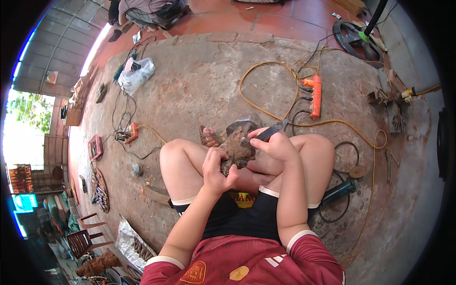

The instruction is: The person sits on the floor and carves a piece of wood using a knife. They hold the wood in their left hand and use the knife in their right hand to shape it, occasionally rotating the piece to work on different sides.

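My left hand (219, 170) grips a rough brown carved piece (239, 148), which looks like wood, above my crossed legs. In my right hand (276, 145) is a slim dark hand tool (268, 132), its exact kind unclear; its lower end meets the right side of the carving. Just beyond the carving a dark rounded block (243, 122) rests on the floor, partly covered by it. My bare foot (209, 136) shows to the left of that block.
An orange power strip (315, 97) with a looping yellow cord lies ahead right; another orange socket box (129, 133) sits left. A green power tool (339, 192) is beside my right knee. Further left are a plastic bag (137, 76) and a tool roll (100, 191). Another person (149, 12) sits far ahead.
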`<action>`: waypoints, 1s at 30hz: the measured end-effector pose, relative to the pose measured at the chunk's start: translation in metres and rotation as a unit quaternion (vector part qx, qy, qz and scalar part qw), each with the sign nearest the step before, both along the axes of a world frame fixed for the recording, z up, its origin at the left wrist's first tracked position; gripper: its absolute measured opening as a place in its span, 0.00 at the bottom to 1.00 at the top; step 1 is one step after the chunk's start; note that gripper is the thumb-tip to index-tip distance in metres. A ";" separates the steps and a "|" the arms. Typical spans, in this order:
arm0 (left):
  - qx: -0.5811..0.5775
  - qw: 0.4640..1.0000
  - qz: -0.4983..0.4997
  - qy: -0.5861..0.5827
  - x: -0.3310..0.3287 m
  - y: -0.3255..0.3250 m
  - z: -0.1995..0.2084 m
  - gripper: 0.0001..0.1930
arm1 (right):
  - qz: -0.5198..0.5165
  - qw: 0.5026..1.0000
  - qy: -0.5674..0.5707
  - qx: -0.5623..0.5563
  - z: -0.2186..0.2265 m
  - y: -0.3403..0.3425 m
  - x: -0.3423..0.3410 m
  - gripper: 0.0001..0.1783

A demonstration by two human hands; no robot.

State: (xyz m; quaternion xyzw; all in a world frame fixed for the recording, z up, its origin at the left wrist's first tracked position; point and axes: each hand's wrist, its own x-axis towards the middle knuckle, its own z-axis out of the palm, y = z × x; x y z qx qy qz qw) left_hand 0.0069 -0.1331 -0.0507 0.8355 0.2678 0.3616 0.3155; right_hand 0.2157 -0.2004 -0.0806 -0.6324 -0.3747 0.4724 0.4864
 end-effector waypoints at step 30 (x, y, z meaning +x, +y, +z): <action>-0.038 0.999 0.007 -0.015 0.015 0.018 0.008 0.12 | -0.129 0.943 0.304 0.049 -0.041 -0.015 -0.013 0.09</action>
